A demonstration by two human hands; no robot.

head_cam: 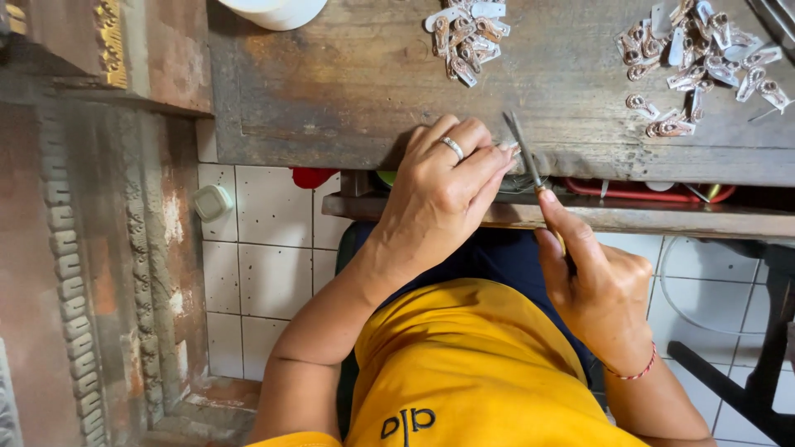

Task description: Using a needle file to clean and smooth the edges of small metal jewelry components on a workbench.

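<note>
Head view: a thin metal file (523, 149) lies at the table's (348, 91) near edge, its long axis running away from the person. The right hand (598, 285) grips its handle. The left hand's (439, 194) fingers (489, 165) pinch a small workpiece, mostly hidden, against the tip.

The left hand (443, 190) hides whatever its fingertips pinch; the white container (277, 10) is cut off above.

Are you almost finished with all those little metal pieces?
Hard to say. Two heaps of small metal pieces lie on the wooden workbench, a smaller heap and a bigger heap; which is finished, I cannot tell. Now the left hand steadies something at the edge while the right hand works a thin file.
</note>
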